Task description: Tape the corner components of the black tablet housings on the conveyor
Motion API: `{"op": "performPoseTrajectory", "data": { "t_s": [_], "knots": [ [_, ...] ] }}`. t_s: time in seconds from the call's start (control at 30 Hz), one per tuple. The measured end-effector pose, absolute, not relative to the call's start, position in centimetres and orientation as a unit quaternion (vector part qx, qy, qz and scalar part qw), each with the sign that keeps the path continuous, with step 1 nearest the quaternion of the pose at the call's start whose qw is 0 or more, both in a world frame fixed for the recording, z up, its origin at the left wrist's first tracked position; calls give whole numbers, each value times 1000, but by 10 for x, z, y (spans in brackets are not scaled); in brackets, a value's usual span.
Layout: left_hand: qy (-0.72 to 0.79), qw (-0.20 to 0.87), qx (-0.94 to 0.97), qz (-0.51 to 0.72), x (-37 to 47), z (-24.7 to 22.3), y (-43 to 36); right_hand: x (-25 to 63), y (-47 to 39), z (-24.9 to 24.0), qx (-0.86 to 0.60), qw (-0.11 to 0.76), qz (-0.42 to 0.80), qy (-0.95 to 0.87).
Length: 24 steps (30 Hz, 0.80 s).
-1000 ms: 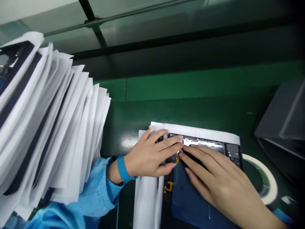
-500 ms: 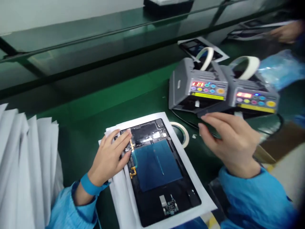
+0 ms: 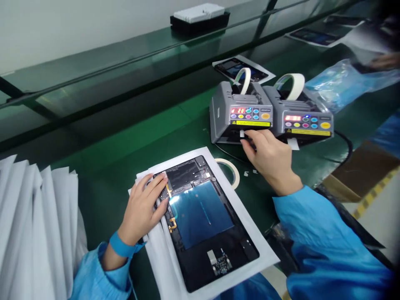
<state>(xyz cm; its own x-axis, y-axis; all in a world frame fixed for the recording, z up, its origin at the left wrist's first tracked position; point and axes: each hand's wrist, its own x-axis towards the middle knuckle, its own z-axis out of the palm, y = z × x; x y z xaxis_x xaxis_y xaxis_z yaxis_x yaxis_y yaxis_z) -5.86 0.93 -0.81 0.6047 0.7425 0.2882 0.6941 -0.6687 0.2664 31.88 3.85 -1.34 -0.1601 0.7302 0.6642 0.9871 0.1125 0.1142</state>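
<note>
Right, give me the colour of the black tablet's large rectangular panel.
The large rectangular panel is blue, best in the head view.

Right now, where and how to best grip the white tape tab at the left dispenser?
Likely best: pinch the white tape tab by its lower end, coming from the front. It's small and flat, showing below the yellow label of the left dispenser, whose body sits above it. The right hand is at its right edge.

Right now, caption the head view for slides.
Left hand on an opened tablet, right fingers at a white strip on a tape machine.
</note>
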Motion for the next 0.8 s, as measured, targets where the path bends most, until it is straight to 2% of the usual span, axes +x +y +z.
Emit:
{"op": "performPoseTrajectory", "data": {
  "t_s": [0.27,0.43,0.67,0.8],
  "knots": [
    [418,100,882,192,-58,-10,4,307,23,8,-556,267,-229,-753],
    [409,118,876,227,-61,-12,1,269,14,19,-434,321,-89,-837],
    [413,132,862,262,-64,-10,1,239,39,-7,-376,349,40,-858],
    [447,76,849,272,-63,-6,0,249,40,-16,-368,335,62,-865]
  ]
}}
